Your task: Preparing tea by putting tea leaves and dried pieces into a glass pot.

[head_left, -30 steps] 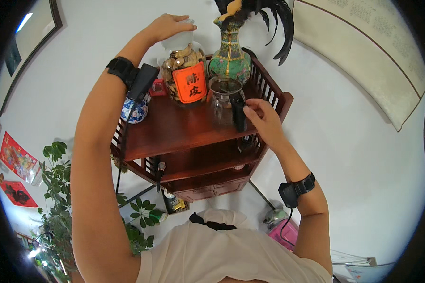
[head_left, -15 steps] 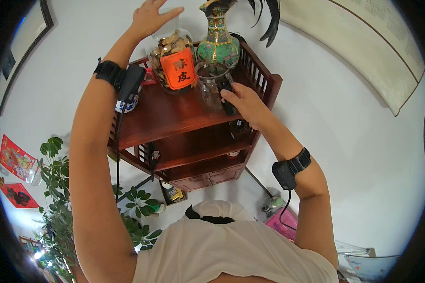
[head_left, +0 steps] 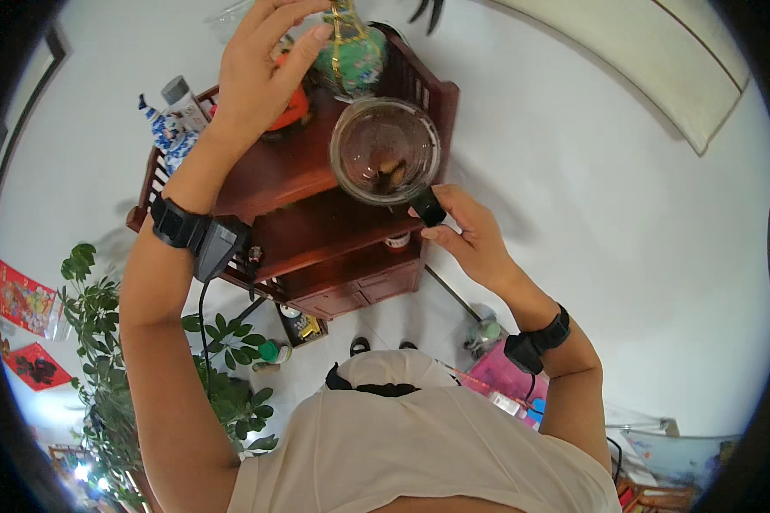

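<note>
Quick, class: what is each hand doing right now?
Left hand: open, fingers spread over the jar.
Right hand: closed on the glass pitcher handle.

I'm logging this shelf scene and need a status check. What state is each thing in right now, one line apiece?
glass pitcher: lifted, mouth toward the camera, no lid, dark bits at the bottom.
right hand: closed on the pitcher's black handle.
left hand: raised, fingers spread, over an orange-labelled jar.
green vase: upright on the wooden shelf.
blue-and-white bottle: standing, capped.
</note>
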A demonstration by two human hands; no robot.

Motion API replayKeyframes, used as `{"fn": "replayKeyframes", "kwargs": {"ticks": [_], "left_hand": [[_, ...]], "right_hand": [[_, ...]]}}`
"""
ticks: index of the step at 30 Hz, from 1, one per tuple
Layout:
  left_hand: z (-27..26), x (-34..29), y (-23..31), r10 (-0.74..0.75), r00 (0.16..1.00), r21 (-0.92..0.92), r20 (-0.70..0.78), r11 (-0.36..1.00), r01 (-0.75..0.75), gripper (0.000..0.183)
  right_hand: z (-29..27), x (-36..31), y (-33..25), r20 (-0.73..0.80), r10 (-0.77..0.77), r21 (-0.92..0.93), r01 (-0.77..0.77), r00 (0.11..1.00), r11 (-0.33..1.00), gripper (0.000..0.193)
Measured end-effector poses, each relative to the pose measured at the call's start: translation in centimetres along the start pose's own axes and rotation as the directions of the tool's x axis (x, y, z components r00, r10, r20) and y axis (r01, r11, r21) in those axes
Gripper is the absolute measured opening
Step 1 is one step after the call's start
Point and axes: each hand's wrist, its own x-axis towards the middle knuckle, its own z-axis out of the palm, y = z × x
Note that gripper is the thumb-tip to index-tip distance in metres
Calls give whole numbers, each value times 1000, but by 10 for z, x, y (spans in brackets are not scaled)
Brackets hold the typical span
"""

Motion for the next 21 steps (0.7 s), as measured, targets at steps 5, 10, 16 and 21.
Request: {"fn": "replayKeyframes", "kwargs": {"ticks": [5,10,16,21], "left_hand": [[41,-5,33,206,966,-15,155,978,-206,23],[91,-24,73,242,940,-310,241,937,-162,19],[155,-62,82,139,889,-470,436,878,93,22],[197,-99,126,20,725,-500,688,737,455,25]], "right_hand": [[-11,-62,-11,-110,-68,-168,49,992,985,27],[-6,-138,-34,-251,101,-117,-134,963,984,21],[24,-247,-58,-510,440,167,-417,739,894,25],[54,-342,-93,-676,560,287,-529,479,799,34]]}}
